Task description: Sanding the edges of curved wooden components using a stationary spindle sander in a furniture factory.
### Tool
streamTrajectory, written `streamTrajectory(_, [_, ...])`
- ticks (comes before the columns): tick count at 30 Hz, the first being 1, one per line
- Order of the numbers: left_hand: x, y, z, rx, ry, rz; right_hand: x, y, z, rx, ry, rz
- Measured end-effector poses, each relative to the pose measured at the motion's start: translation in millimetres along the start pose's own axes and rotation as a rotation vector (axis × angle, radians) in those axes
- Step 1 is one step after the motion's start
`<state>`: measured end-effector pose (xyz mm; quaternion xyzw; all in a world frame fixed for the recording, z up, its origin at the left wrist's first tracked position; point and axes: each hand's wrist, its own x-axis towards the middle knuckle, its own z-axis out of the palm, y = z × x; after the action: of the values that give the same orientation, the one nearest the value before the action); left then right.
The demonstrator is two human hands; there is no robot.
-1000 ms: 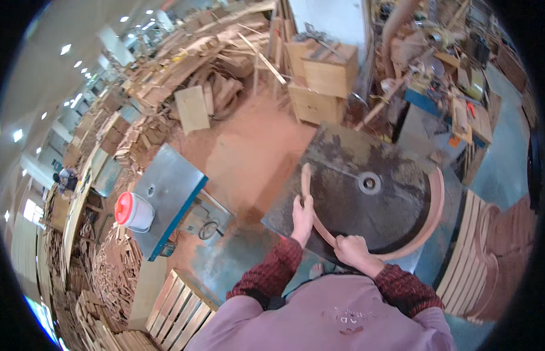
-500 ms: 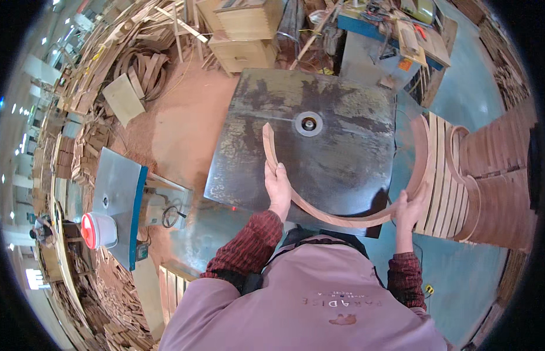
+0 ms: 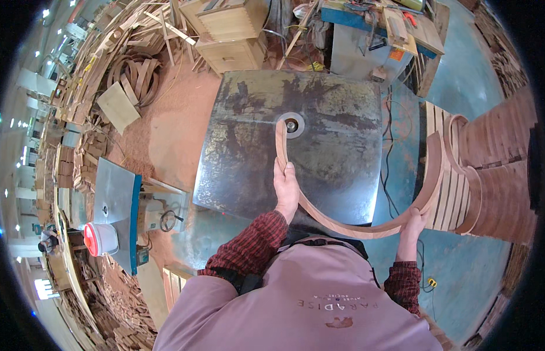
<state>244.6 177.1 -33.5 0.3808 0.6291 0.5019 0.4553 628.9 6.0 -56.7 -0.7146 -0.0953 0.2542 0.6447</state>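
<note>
A large C-shaped curved wooden piece [image 3: 337,228] lies across the front of a dark metal machine table [image 3: 243,158]. Its left arm is gripped by my left hand [image 3: 286,190], fingers closed around the wood. On the right, near the start of the upward bend, my right hand [image 3: 413,225] also grips it. The piece's left tip is right beside the round opening with a spindle [image 3: 292,125] in the tabletop; whether they touch I cannot tell. Its right arm reaches past the table edge, over the slatted wood.
At right, a slatted wooden pallet [image 3: 454,202] carries stacked curved boards [image 3: 501,152]. A smaller blue-edged machine table [image 3: 115,199] with a white red-lidded bucket [image 3: 107,238] stands left. Behind are wooden drawers [image 3: 231,52] and a tool-strewn bench [image 3: 366,44]. Cables [image 3: 386,169] run along the floor.
The curved piece has turned, its left tip now beside the spindle and its right arm lower. Both hands keep hold of it; the right has moved slightly right and down.
</note>
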Motion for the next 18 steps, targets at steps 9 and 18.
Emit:
streamTrajectory(9, [9.1, 8.4, 7.3, 0.057, -0.021, -0.050, 0.5, -17.2, 9.8, -0.068, -0.067, 0.014])
streamTrajectory(18, [21.5, 10.0, 12.8, 0.057, -0.054, -0.048, -5.7, -30.0, 29.0, -0.017, -0.014, -0.011])
